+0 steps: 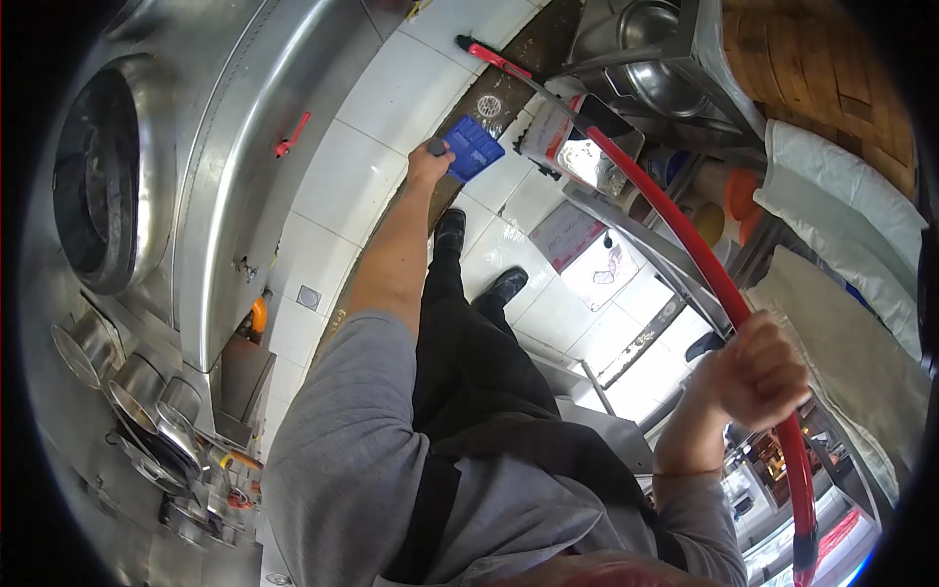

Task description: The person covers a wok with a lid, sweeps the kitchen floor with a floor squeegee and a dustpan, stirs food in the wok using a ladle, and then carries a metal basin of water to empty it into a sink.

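My left hand (428, 162) is closed round the dark grey handle of a blue dustpan (473, 149), which is low over the floor beside a round drain. My right hand (765, 372) grips the upper part of a long red pole (675, 215). The pole runs diagonally down to a red and black head (492, 57) at the floor, beyond the dustpan. The dustpan and the pole's head are apart.
A steel counter with a large round pan (98, 176) stands at the left, with pots (137, 389) below it. Steel shelving, containers (741, 194) and folded cloths (831, 186) line the right. A white and red tin (572, 147) stands near the dustpan.
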A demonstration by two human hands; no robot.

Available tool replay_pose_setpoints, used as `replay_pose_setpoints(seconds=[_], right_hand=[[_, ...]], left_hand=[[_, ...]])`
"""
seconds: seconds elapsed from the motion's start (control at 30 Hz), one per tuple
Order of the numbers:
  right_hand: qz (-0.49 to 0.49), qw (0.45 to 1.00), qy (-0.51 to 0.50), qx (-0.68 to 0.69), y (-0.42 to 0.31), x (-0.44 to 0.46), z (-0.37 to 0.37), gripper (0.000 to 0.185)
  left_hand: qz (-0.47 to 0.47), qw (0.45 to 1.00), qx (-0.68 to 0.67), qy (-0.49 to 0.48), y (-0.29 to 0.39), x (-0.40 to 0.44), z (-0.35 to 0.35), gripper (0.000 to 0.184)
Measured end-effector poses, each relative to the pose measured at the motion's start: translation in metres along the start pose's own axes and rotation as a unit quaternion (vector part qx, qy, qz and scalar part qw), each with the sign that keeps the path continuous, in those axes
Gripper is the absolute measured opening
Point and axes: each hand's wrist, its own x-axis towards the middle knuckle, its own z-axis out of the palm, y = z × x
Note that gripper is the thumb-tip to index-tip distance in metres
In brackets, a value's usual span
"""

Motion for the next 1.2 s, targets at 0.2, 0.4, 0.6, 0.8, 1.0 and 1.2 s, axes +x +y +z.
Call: replay_pose_setpoints(seconds=[0.2,0.4,0.6,0.8,1.0,1.2], right_hand=[[0.036,0.997,0.039,0.053,-0.025,0.012,-0.016,0.048],[0.087,0.985,0.131,0.074,-0.062,0.033,-0.058,0.049],[0.062,0.986,0.143,0.056,-0.108,0.042,-0.114,0.050],[0.024,0.992,0.097,0.079,-0.091,0.042,-0.097,0.051],[0.017,0.997,0.080,0.018,-0.023,0.023,-0.029,0.055],[0.054,0.994,0.062,0.073,-0.044,0.016,-0.031,0.054]], left_hand=[[0.009,0.999,0.042,0.018,0.019,0.040,0.031,0.020],[0.033,0.992,0.124,0.015,0.044,0.039,0.038,0.023],[0.034,0.996,0.087,0.006,0.018,0.030,0.028,0.030],[0.003,0.998,0.052,0.025,0.016,0.003,0.009,0.028],[0.015,0.997,0.073,0.000,0.003,0.005,0.003,0.029],[0.017,0.996,0.086,0.010,0.005,0.012,0.009,0.031]])
